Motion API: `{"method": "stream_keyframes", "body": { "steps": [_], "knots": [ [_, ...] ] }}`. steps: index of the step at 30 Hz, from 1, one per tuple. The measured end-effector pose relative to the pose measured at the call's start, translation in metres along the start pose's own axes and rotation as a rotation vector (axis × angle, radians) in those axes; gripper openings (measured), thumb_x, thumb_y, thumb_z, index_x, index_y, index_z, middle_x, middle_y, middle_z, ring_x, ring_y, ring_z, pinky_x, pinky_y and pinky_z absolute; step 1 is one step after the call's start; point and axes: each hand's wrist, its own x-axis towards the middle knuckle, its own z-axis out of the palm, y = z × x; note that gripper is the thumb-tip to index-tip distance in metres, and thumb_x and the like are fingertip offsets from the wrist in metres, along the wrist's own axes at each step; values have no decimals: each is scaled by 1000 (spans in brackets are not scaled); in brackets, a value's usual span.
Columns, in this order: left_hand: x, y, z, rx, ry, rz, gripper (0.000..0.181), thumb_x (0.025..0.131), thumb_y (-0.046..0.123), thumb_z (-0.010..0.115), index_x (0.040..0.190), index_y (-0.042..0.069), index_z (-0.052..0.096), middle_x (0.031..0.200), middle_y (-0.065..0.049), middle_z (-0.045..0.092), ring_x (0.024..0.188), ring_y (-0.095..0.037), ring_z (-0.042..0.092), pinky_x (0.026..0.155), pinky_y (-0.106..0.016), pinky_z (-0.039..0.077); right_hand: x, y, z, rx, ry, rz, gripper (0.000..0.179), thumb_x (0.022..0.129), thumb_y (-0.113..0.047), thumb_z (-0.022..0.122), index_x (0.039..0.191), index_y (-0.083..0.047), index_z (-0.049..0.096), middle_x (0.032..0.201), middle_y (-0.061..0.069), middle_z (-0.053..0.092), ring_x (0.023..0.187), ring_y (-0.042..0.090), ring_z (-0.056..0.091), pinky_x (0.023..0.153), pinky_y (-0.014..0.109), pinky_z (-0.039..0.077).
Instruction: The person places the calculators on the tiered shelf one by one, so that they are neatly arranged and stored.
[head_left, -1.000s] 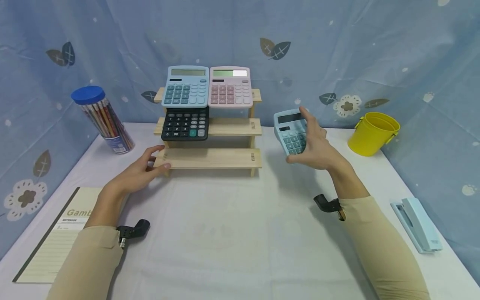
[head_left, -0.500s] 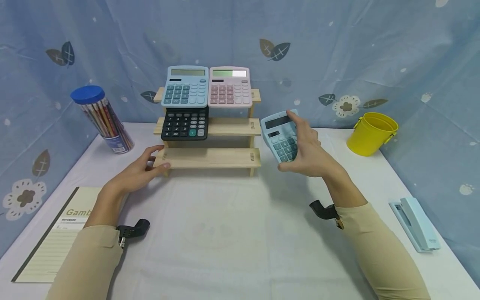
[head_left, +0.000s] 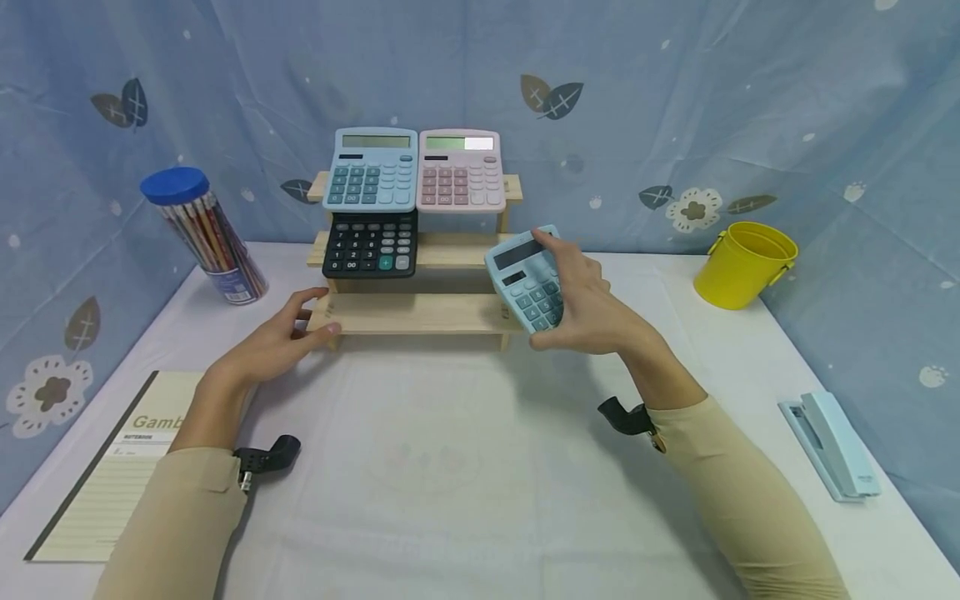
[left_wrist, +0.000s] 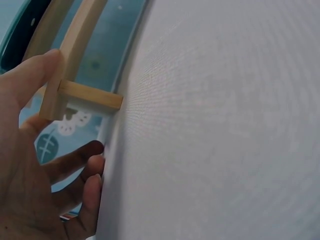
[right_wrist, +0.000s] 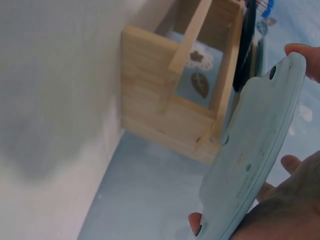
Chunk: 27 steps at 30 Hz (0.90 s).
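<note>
My right hand (head_left: 588, 304) grips a light blue calculator (head_left: 527, 279) by its edges, tilted and raised in front of the right end of a wooden three-step rack (head_left: 420, 314). In the right wrist view the calculator's back (right_wrist: 250, 150) faces the camera. At the rack's lowest step, my left hand (head_left: 273, 342) pinches the left end between thumb and forefinger; the left wrist view shows the thumb (left_wrist: 42, 70) on the wood. On the top step stand another blue calculator (head_left: 371, 171) and a pink calculator (head_left: 461, 171). A black calculator (head_left: 370, 246) leans on the middle step's left half.
Left of the rack stands a clear jar of pencils (head_left: 206, 233) with a blue lid. A notebook (head_left: 112, 475) lies under the left forearm. On the right are a yellow bucket (head_left: 742, 267) and a light blue stapler (head_left: 831, 446). A patterned curtain surrounds the table.
My right hand has carried the blue calculator leftward, from beside the rack to in front of its right end. The left hand has stayed on the lowest step.
</note>
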Motion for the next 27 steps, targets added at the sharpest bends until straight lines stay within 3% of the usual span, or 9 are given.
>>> {"method": "stream_keyframes", "body": {
  "steps": [10,27],
  "knots": [
    [3,-2,-1,6,-5,-4,94,98,71,49,166,31,-2,161,-35,24,139,-55,41,103,-71,39,14,-19,12,-24,-37,-10,117,62,-31,89,157,-33,20,154,5,27,127,38,29,94,54,30],
    [2,2,-3,34,-21,-17,97,96,74,49,166,30,-1,159,-35,28,135,-54,45,99,-65,45,37,-42,20,-112,-66,14,112,65,-37,86,156,-30,22,162,7,23,140,47,22,100,60,28]
  ]
}}
